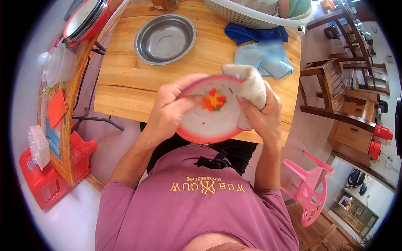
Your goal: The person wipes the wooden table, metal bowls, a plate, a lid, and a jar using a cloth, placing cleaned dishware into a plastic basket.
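Observation:
A white plate [213, 119] with a red rim and a red-and-yellow flower is held up, tilted, in front of my torso at the table's near edge. My left hand [171, 104] grips its left rim, thumb lying across the face near the flower. On the other side, my right hand [266, 115] is closed around a whitish cloth [253, 85], which wraps over the plate's right rim. A few dark specks show on the plate. The fingers behind the plate are hidden.
On the wooden table [121, 88] stand a steel basin [165, 39] and a white colander [251, 19] holding dishes. Blue cloths [264, 58] lie beside the colander. Stacked bowls [86, 23] sit at left; a pink plastic chair [310, 184] stands at right.

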The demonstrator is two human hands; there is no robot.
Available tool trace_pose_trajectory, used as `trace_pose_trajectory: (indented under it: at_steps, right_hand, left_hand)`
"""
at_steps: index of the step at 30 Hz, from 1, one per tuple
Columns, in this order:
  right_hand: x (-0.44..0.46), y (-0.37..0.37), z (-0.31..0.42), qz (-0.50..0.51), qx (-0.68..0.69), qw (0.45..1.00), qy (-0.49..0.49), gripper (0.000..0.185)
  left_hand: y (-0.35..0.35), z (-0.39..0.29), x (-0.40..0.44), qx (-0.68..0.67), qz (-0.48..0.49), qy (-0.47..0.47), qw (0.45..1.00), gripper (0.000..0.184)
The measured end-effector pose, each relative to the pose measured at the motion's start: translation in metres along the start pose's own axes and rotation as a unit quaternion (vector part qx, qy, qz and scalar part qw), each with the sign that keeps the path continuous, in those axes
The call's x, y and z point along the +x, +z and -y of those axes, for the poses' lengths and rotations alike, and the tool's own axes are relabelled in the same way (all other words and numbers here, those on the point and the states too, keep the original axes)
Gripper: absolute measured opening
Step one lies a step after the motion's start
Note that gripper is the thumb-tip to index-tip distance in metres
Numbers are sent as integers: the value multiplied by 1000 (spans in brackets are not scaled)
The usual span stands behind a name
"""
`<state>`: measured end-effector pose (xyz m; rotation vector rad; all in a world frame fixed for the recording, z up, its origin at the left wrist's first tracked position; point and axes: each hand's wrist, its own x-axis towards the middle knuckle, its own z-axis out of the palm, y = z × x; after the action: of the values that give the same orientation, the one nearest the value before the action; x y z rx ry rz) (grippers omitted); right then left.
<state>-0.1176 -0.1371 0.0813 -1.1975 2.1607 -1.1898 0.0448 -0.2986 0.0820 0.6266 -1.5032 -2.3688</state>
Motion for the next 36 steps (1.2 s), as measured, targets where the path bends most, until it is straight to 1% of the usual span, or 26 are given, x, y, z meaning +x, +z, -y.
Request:
trace_pose_trajectory:
  at_steps: [1,2,3,4,6,8,9,10,11,12,14,17,18,19,20,21,22,24,25,26,28,29,30,32,34,36]
  right_hand:
    - [-2,10,-1,-66,80,994,40,30]
    - [-3,21,-3,-131,159,975,80,29]
    - [-6,34,-9,-169,222,958,69,31]
    - [-6,44,-10,-168,222,958,70,31]
    - [-5,60,-8,-224,410,881,73,31]
    - [-9,71,-5,-219,433,871,84,35]
    - [-9,77,-2,-211,489,841,97,38]
    - [-9,81,-1,-202,543,808,109,41]
    - [-10,82,0,-186,550,804,127,41]
    - [-10,83,1,-170,557,800,144,41]
    - [-8,84,12,-133,604,767,170,39]
    - [-6,87,3,-132,629,745,177,40]
    - [-8,83,-4,-131,628,746,177,40]
    - [-10,75,-12,-108,615,761,176,41]
    - [-10,70,-17,-85,601,776,175,41]
    - [-7,68,-15,-134,570,796,152,39]
    - [-8,63,-18,-135,569,797,149,39]
    - [-13,41,-27,-97,488,854,152,39]
    - [-13,29,-25,-66,461,872,149,41]
    - [-12,16,-21,-67,460,874,145,41]
    - [-11,-6,-13,89,407,898,140,43]
    - [-11,-10,-12,101,365,915,136,44]
    - [-10,-15,-14,94,360,919,134,44]
    - [-7,-23,-19,159,224,957,96,47]
    - [-2,-25,-7,154,191,966,87,49]
    - [-1,-25,-5,127,173,975,61,43]
  left_hand:
    - [1,0,0,0,-1,0,1000,39]
    - [2,-1,1,-9,-24,35,999,39]
    - [5,-1,1,-18,-47,69,996,38]
    - [6,-1,1,-27,-70,103,992,38]
    - [9,4,0,-28,-78,123,989,39]
    - [18,13,1,-47,-117,195,973,42]
    - [21,20,1,-47,-117,195,973,42]
    - [23,27,1,-31,-127,235,963,44]
    - [25,34,2,-15,-138,274,952,47]
    - [26,39,2,-15,-140,275,951,47]
    - [29,46,4,-63,-131,281,949,52]
    - [28,54,5,-42,-134,259,956,55]
    - [27,60,7,-35,-135,252,958,56]
    - [26,68,12,-20,-107,305,946,57]
    - [19,67,8,8,-79,319,944,58]
    - [14,60,4,35,-51,334,941,58]
    - [9,52,1,61,-23,349,935,58]
    - [2,44,2,-16,90,291,952,64]
    - [-1,36,-1,2,61,217,974,72]
    - [-5,27,-5,17,34,141,989,82]
    - [-21,31,2,-117,164,24,979,95]
    - [-18,32,2,-98,166,4,981,109]
    - [-16,30,-2,-84,195,-26,977,105]
    - [-3,22,-6,-3,219,-74,973,105]
    - [-4,29,-4,-20,245,-68,967,110]
    - [0,30,-5,-54,234,-106,965,114]
